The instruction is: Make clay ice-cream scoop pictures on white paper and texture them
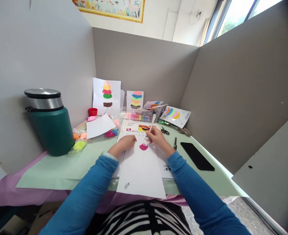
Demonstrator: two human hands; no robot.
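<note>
My right hand (156, 136) holds a white plastic fork (152, 122), its tines down at the upper edge of a magenta clay patch (144, 147). The patch lies on a white paper sheet (141, 173) that has a thin drawn line below the patch and a small dark sketch near its lower left. My left hand (128, 142) rests on the sheet's left side with its fingers curled inward; whether anything is between them is too small to tell.
A green bottle (52, 130) stands at the left, near bagged clay (79, 145) and a red cup (93, 112). Colourful pictures (107, 94) lean at the back. Scissors (165, 131), a small dark tool (175, 143) and a black phone (197, 156) lie at the right. Grey partitions surround the table.
</note>
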